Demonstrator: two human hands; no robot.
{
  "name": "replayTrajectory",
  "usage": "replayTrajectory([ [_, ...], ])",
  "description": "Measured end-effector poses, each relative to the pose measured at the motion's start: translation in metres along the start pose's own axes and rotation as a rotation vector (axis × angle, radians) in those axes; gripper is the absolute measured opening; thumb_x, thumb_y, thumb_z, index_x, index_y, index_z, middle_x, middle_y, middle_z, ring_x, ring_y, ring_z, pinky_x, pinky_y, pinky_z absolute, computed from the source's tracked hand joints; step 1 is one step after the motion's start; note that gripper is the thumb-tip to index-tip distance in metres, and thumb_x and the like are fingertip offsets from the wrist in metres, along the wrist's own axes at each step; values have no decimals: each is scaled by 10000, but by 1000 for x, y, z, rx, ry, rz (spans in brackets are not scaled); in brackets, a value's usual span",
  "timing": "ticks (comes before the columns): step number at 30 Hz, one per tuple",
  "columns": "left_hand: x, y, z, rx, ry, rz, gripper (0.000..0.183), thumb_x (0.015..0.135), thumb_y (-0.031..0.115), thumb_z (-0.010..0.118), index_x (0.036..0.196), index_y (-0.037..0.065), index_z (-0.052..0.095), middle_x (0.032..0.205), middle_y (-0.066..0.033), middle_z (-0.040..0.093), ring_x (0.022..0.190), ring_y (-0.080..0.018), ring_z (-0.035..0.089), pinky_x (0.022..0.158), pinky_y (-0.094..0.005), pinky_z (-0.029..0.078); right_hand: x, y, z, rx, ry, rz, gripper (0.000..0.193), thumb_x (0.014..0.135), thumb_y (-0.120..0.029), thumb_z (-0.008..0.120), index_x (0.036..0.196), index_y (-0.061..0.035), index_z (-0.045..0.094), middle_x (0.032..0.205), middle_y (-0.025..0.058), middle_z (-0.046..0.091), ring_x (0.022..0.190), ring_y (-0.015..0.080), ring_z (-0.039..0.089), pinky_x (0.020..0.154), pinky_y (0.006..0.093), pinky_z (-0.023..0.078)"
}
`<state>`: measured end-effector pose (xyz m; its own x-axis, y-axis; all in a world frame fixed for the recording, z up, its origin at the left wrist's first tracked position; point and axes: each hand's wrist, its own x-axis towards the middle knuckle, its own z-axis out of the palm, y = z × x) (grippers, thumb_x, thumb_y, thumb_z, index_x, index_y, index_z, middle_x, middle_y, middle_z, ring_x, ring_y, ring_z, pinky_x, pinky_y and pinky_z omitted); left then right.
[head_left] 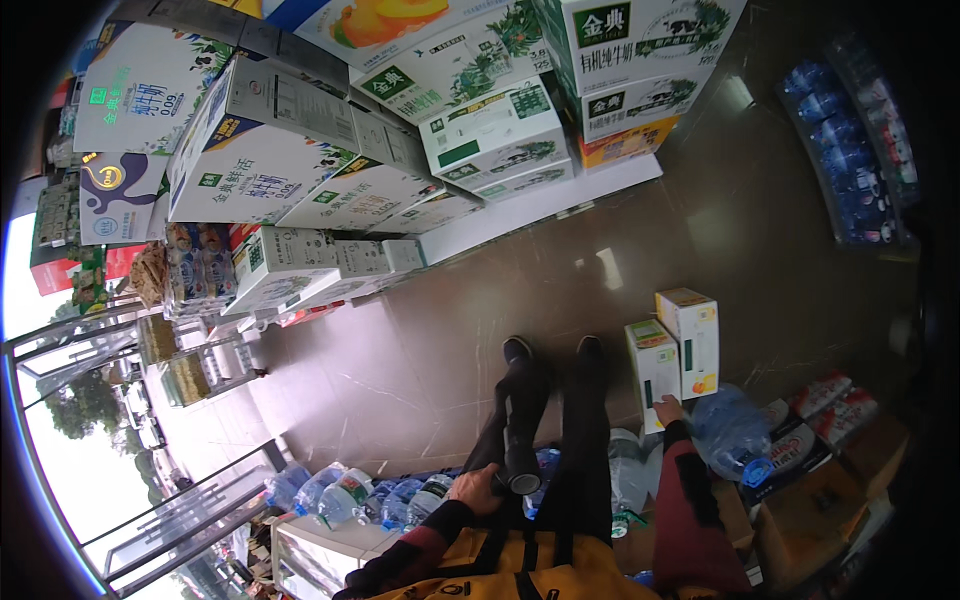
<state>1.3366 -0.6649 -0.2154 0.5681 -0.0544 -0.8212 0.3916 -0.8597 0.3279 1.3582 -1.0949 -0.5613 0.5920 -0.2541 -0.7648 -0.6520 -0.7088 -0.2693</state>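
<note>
My left hand (476, 490) is closed at the side of a black cylindrical thing (522, 468) with a round, paler end, in front of my lap. Its exact kind is unclear. My right hand (668, 408) reaches down to the right and grips the near end of a white carton (652, 365) with green on its top and a dark handle slot. Part of the grip is hidden. Against that carton's right side stands a second white carton (695, 335) with yellow on its top and a fruit picture. Both are on the floor, just right of my feet.
Stacked milk cartons (490, 135) stand on a low white platform (620, 183) ahead. Shrink-wrapped blue bottles (838, 150) are at the far right. Large water bottles (728, 425) and brown cardboard boxes (815, 510) crowd my right side; more bottles (345, 495) line my left. Glass doors (200, 500) are at left.
</note>
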Motion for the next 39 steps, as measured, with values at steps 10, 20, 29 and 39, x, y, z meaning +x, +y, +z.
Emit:
replayTrajectory([
  [10, -21, -2, -30, -50, 98, 68, 475, 652, 267, 708, 1088, 128, 580, 868, -229, 659, 862, -400, 638, 759, -485, 507, -37, -128, -96, -117, 46, -360, 188, 757, -222, 618, 710, -48, 672, 684, 84, 662, 658, 210, 662, 646, 312, 523],
  [20, -39, -68, -82, -31, 234, 45, 568, 626, 346, 752, 1122, 123, 586, 887, -213, 670, 881, -382, 647, 777, -465, 522, -136, -297, -140, 33, -177, -520, 177, 784, -199, 609, 749, -31, 650, 664, 77, 664, 620, 170, 658, 613, 305, 517],
  [29, -47, -112, -119, -206, 448, 43, 566, 645, 419, 770, 1067, 84, 598, 866, -204, 675, 850, -385, 650, 790, -454, 521, -192, -347, -153, 47, -136, -558, 405, 933, -294, 551, 723, 49, 601, 657, 131, 663, 580, 201, 667, 563, 309, 531],
  [39, -62, -134, -119, -331, 505, -112, 583, 600, 290, 774, 1122, 99, 596, 925, -212, 673, 898, -379, 645, 833, -439, 514, -225, -518, -199, 277, -194, -831, 252, 981, -204, 474, 948, 15, 594, 771, 108, 675, 650, 160, 650, 630, 293, 526],
])
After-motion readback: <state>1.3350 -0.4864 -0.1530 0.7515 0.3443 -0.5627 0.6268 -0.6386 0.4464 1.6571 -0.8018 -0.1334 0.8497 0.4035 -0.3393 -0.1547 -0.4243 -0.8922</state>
